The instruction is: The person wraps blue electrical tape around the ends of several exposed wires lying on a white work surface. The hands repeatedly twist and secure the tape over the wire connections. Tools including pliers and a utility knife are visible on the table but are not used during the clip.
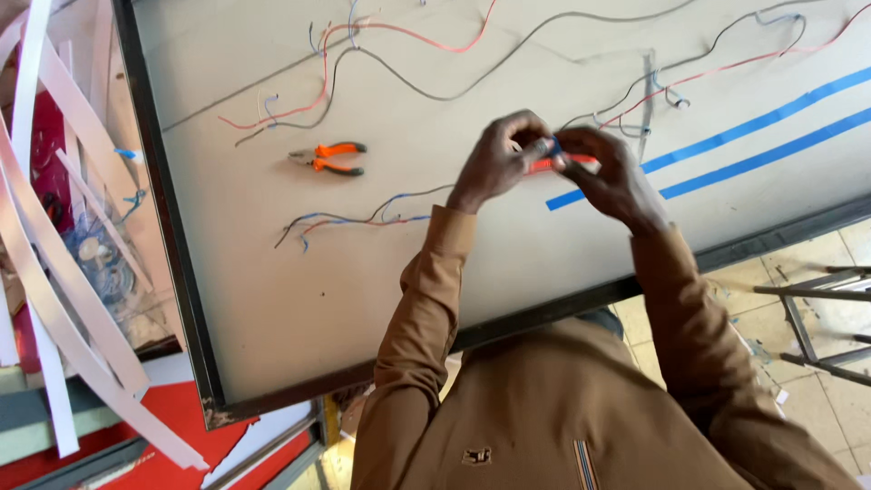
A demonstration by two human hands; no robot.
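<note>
Both hands pinch the wire ends over the board (272,299), right of the pliers (328,158): left hand (497,163) and right hand (610,174) grasp red wire (570,161). Judged light, limp, slippery; grip near ends.

Near the hands (555,163), bare board (272,299) lies open toward the near-left corner. Pliers (328,158) and a loose wire bundle (354,220) sit left; tangled wires (399,54) crowd the far side; blue tape strips (753,136) run right.
</note>
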